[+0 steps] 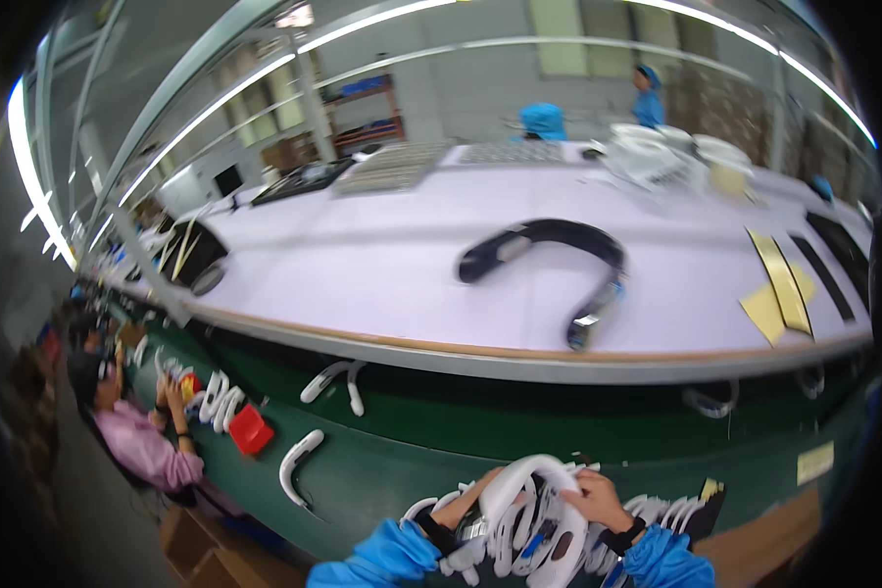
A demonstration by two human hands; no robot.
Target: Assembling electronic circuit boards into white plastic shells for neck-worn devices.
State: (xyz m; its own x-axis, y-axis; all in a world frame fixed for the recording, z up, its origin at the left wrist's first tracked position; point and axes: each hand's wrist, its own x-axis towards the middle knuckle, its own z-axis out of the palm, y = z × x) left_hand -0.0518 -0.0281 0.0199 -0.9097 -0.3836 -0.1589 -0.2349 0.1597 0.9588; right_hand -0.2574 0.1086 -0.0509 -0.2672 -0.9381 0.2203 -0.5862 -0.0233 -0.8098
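Note:
A white U-shaped neck fan (505,493) is held up in front of me, its curve uppermost. My left hand (468,502) closes on its left side, with the fingers mostly hidden behind it. On the right, my right hand (598,500) has its fingers bent round the upper edge. Below and behind lie several more white curved housings (524,549), crowded together, some with blue and dark parts showing inside. More white curved pieces (668,514) stand in a row just right of my right wrist.
On the green bench (382,470) lie single white curved pieces (299,470) and a red tray (251,429). A co-worker in pink (147,446) sits at the left. The raised white table (363,265) beyond carries a dark neck fan (559,235) and yellow strips (782,279). Cardboard boxes (206,549) stand lower left.

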